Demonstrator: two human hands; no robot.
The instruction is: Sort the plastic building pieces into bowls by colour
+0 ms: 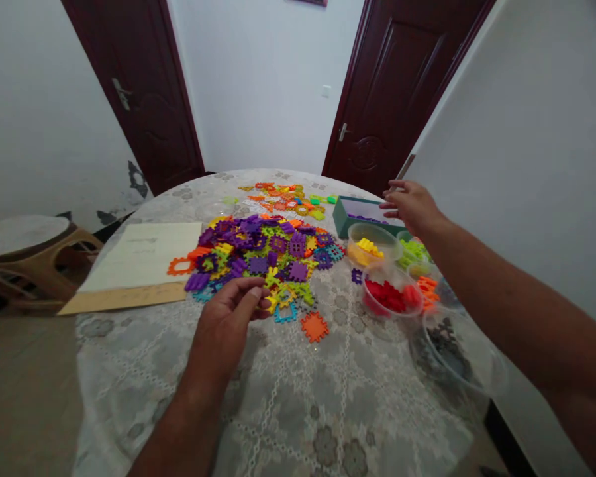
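My left hand (231,303) is at the near edge of a mixed pile of plastic interlocking building pieces (263,245), mostly purple, lime and yellow. Its thumb and fingers are closed together; whether a piece is between them is hidden. Just right of the fingertips lie a blue square frame piece (285,313) and an orange square piece (314,326). Over the green rectangular box (344,225), which has purple pieces inside, my right hand (411,204) hovers with its fingers stretched and apart, and no piece shows in it.
Clear tubs on the right hold yellow pieces (367,249), red pieces (390,296), orange pieces (428,291), lime pieces (413,252) and dark grey pieces (447,344). Orange and yellow pieces (283,199) lie farther back. Paper sheets (139,258) rest on the left, and a stool (30,245) stands beyond.
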